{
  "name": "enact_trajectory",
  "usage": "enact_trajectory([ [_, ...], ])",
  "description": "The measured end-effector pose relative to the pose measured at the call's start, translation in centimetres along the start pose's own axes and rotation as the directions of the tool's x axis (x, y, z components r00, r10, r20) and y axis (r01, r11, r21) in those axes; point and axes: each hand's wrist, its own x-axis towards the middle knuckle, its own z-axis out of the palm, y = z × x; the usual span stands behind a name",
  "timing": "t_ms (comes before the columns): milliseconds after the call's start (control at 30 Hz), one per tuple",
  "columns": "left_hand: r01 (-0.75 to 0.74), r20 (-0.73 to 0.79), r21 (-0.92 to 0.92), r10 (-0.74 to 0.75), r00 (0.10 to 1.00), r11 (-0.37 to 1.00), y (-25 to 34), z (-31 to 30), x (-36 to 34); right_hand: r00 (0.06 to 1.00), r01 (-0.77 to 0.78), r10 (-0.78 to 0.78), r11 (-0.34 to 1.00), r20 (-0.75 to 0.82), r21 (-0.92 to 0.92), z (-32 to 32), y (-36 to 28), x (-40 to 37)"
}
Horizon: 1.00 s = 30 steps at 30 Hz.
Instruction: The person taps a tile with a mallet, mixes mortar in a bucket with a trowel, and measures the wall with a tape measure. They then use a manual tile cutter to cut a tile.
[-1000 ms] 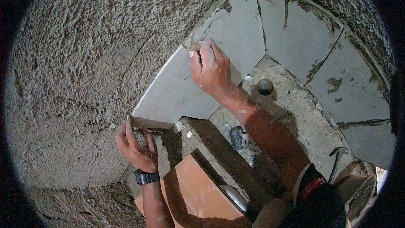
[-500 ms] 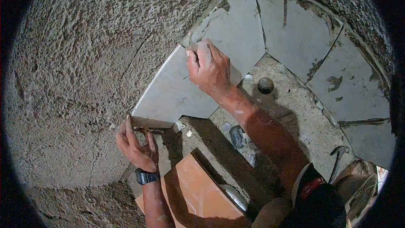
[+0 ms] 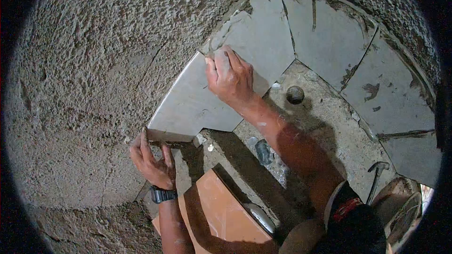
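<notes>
Your right hand [image 3: 230,80] lies knuckles up on the grey tile [image 3: 188,108], fingers bent and tips pressed down at its upper corner, right where it meets the next tile [image 3: 263,42]; whether those fingertips also pinch something small I cannot tell, as the hand hides it. Your left hand [image 3: 151,160], the one with the watch [image 3: 162,194], is spread, its fingers resting against the tile's lower left corner, gripping nothing. The tile lies flat on the floor [image 3: 320,113], its curved edge tight against the rough wall [image 3: 94,66]. Beyond it, more grey pieces [image 3: 329,33] follow the wall round to the right, with mortar smeared in the joints. By my reading the ring along the wall is well on here, while the middle of the floor is bare, rubble lying about a small hole [image 3: 295,94]. Near your knees an orange tile [image 3: 221,211] lies unlaid, and a hammer [image 3: 375,174] rests at the lower right.
</notes>
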Motion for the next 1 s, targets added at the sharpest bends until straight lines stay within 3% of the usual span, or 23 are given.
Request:
enact_trajectory([
  [200,0.004,0.040,0.006,-0.004,0.999,1.000,-0.3,-0.1,0.0,0.994,-0.093,0.089,0.994,0.062,0.062,-1.3,0.8,-1.7],
  [267,-0.002,0.027,0.006,0.002,1.000,1.000,-0.3,0.2,-0.1,0.941,-0.299,0.257,0.935,0.218,0.192,-4.1,1.1,-4.1],
  [333,0.000,0.001,0.048,0.000,1.000,0.999,0.2,0.2,0.2,0.800,-0.441,0.375,0.897,0.469,0.035,-6.4,3.4,-9.0],
  [367,0.007,0.007,0.045,-0.007,1.000,0.999,0.4,0.4,0.2,0.813,-0.188,0.162,0.982,0.560,-0.012,-8.1,5.5,-12.5],
  [433,0.044,-0.034,0.111,-0.040,0.999,0.993,0.7,0.8,0.3,0.627,0.013,0.067,0.995,0.776,-0.095,-12.2,10.1,-20.4],
  [467,0.049,-0.032,0.104,-0.046,0.998,0.993,0.7,1.3,0.2,0.471,-0.041,0.173,0.984,0.865,-0.175,-14.2,11.3,-23.2],
  [500,0.044,-0.075,0.112,-0.036,0.997,0.993,0.6,1.8,-0.1,0.464,-0.036,0.175,0.983,0.869,-0.179,-16.4,10.9,-23.7],
  [533,0.043,-0.119,0.125,-0.028,0.993,0.991,0.5,2.1,-0.3,0.374,0.067,0.195,0.969,0.907,-0.236,-18.5,10.0,-23.4],
  [600,0.061,-0.156,0.146,-0.038,0.987,0.987,1.5,2.6,-0.2,0.281,0.186,0.217,0.943,0.935,-0.275,-19.8,9.5,-23.9],
  [667,0.013,-0.215,0.157,0.022,0.976,0.987,2.9,3.5,-0.8,0.165,-0.045,0.500,0.865,0.850,-0.500,-19.4,10.9,-26.2],
  [700,0.018,-0.220,0.146,0.015,0.975,0.989,3.8,4.2,-1.1,0.167,-0.035,0.505,0.861,0.847,-0.507,-19.5,11.4,-26.5],
  [733,-0.061,-0.167,0.132,0.083,0.982,0.989,4.6,5.1,-1.4,0.272,0.035,0.389,0.910,0.880,-0.413,-19.7,11.9,-26.8],
  [767,-0.139,-0.111,0.116,0.152,0.982,0.983,5.4,5.9,-1.8,0.313,0.075,0.327,0.928,0.892,-0.366,-20.0,12.3,-27.1],
  [800,-0.084,0.059,0.127,0.077,0.995,0.988,6.5,6.6,-2.2,0.353,0.118,0.263,0.940,0.898,-0.321,-20.0,11.8,-25.9],
  [833,-0.078,0.061,0.120,0.071,0.996,0.990,7.2,7.0,-1.9,0.356,0.041,0.282,0.948,0.891,-0.317,-19.7,11.5,-24.5],
  [900,-0.122,0.304,0.161,0.068,0.950,0.979,8.5,7.7,0.0,0.363,-0.034,0.311,0.946,0.878,-0.321,-18.6,11.6,-22.0],
  [933,-0.181,0.287,0.312,0.089,0.954,0.932,8.1,9.1,0.2,0.278,0.079,0.321,0.932,0.906,-0.354,-18.2,12.0,-21.4],
  [967,-0.179,0.284,0.307,0.089,0.955,0.935,8.0,10.1,0.5,0.192,0.197,0.334,0.908,0.923,-0.370,-17.9,12.6,-20.7],
  [1000,-0.253,0.287,0.283,0.170,0.943,0.925,7.9,10.9,0.8,0.193,0.201,0.336,0.906,0.922,-0.372,-17.8,13.5,-20.4],
])
